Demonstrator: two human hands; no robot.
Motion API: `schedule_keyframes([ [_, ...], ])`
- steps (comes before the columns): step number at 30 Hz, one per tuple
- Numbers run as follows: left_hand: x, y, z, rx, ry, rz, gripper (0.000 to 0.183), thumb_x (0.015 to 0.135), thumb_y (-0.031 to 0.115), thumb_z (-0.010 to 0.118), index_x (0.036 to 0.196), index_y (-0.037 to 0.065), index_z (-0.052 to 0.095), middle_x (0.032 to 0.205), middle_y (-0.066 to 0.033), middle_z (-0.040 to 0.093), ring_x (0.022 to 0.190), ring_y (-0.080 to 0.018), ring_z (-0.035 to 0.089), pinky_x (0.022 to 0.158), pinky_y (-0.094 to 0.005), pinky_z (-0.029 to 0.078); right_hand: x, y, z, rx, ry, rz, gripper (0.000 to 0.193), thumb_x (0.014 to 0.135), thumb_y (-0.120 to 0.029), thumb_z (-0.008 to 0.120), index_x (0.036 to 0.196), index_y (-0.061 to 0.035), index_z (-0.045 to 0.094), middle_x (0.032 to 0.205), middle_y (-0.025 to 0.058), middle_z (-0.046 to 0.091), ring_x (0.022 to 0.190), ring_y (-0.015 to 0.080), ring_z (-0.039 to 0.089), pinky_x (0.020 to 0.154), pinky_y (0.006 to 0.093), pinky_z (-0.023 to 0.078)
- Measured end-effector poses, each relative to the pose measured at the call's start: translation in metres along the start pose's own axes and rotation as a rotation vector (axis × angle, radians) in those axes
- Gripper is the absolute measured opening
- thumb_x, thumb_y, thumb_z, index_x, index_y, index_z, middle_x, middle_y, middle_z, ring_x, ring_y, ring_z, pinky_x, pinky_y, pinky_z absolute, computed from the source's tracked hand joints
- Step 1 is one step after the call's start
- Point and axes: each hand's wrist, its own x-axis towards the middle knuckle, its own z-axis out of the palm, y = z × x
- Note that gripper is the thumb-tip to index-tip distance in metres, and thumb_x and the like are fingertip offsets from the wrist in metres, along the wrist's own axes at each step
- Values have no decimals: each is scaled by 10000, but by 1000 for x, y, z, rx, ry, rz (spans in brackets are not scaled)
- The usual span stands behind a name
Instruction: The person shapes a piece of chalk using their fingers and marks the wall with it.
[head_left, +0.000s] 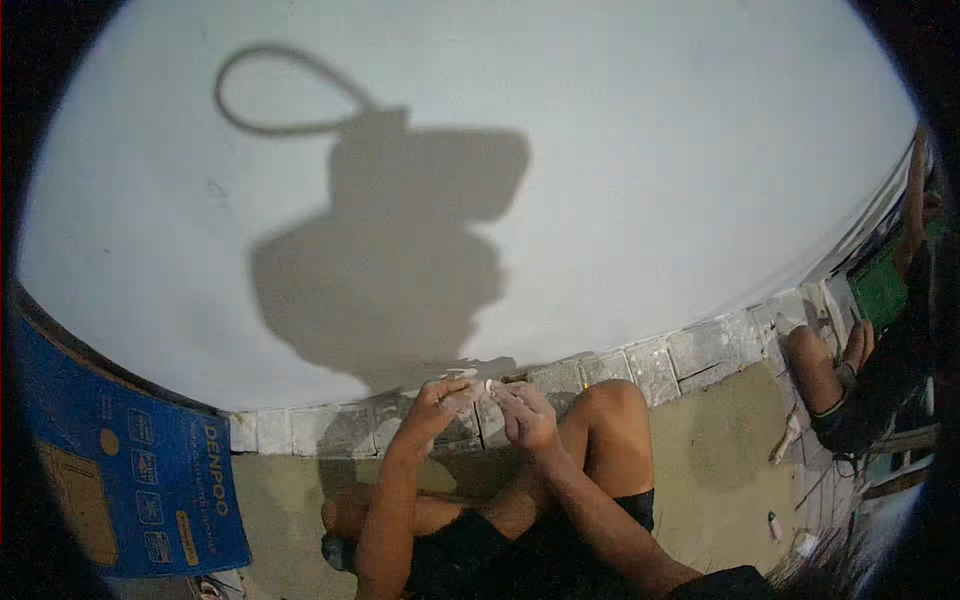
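My left hand [447, 402] and my right hand [525, 412] meet in front of me, low by the foot of a white wall [680, 180]. Both have their fingers drawn together, and pale white smears coat them. A small white bit [488, 386] shows between the two sets of fingertips, touching the right ones; its kind is too small to make out. Behind the hands, whitish marks [462, 372] lie along the wall's lower edge. What the left fingers pinch, if anything, is hidden.
Grey tiles [650, 372] run along the wall's foot. A blue printed cardboard box [130, 460] lies at the left. My bent bare knees [612, 410] rest over a tan floor covering [730, 450]. At the far right another person [850, 390] crouches near a green panel [880, 285].
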Motion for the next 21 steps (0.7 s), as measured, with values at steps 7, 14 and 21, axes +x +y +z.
schedule_keyframes([
  [7,-1,-2,5,57,-82,99,251,858,101,601,1069,-34,624,1063,-95,623,1001,-169,565,888,-298,441,2,-2,-7,-38,41,104,161,794,25,610,943,-13,659,937,160,636,801,293,638,682,330,520],
  [14,-5,10,20,128,-83,131,201,860,55,602,1024,-58,626,1048,-106,612,952,-164,591,815,-260,480,8,0,-9,-22,128,-50,209,780,30,614,978,-29,648,942,156,629,822,306,619,661,340,514],
  [21,-3,1,26,214,-19,341,294,850,135,627,1069,-61,615,1030,-117,638,946,-166,592,833,-285,463,4,-6,-12,-29,116,117,213,769,39,621,968,-35,648,957,140,637,846,294,624,717,350,513],
])
